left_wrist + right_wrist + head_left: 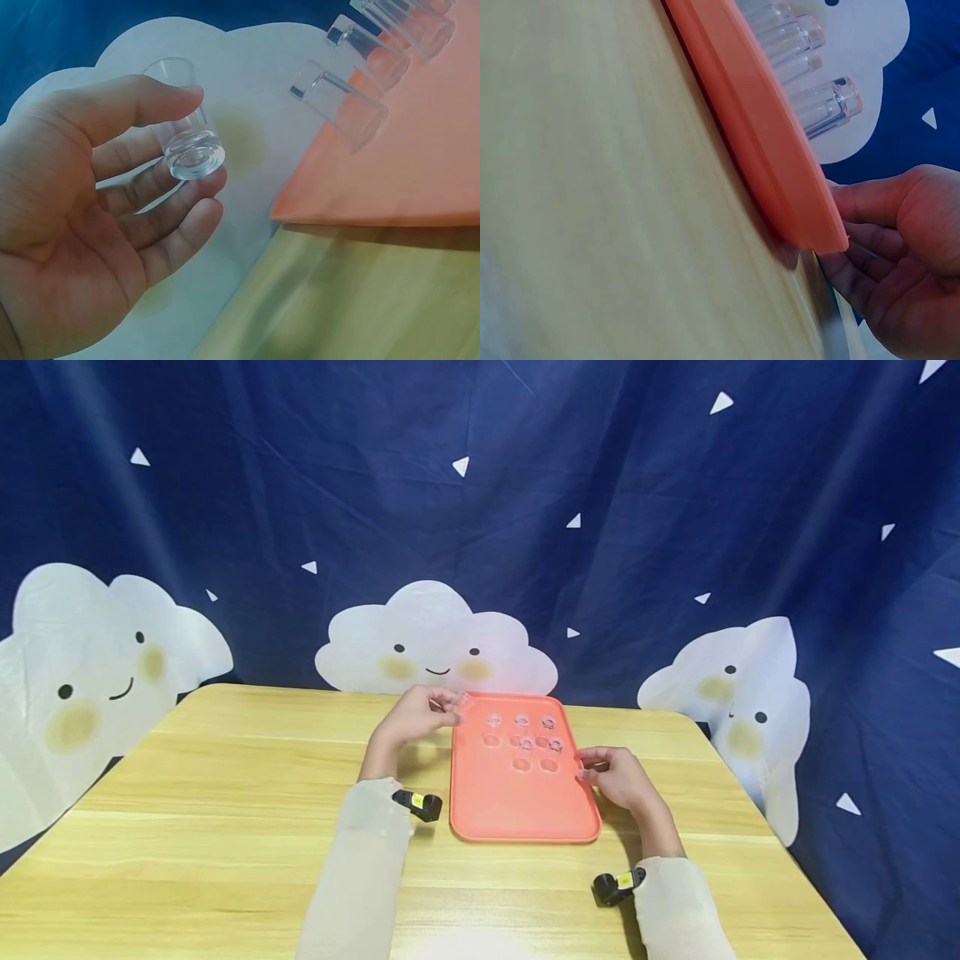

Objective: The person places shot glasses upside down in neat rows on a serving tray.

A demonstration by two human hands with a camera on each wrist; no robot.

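Observation:
My left hand (420, 714) pinches a clear shot glass (195, 154) between thumb and fingers, at the far left corner of the orange tray (517, 810). In the left wrist view the glass's thick base points down toward the camera. Several more clear shot glasses (526, 744) stand on the tray's far half, apparently with their thick bases uppermost. My right hand (618, 777) grips the tray's right edge, thumb at the rim (817, 195) and fingers at its underside.
The tray lies on a light wooden table (225, 827), near its far edge. Behind hangs a dark blue curtain (375, 485) with white clouds and triangles. A small black camera (420, 805) sits on the left wrist and another camera (617, 887) on the right.

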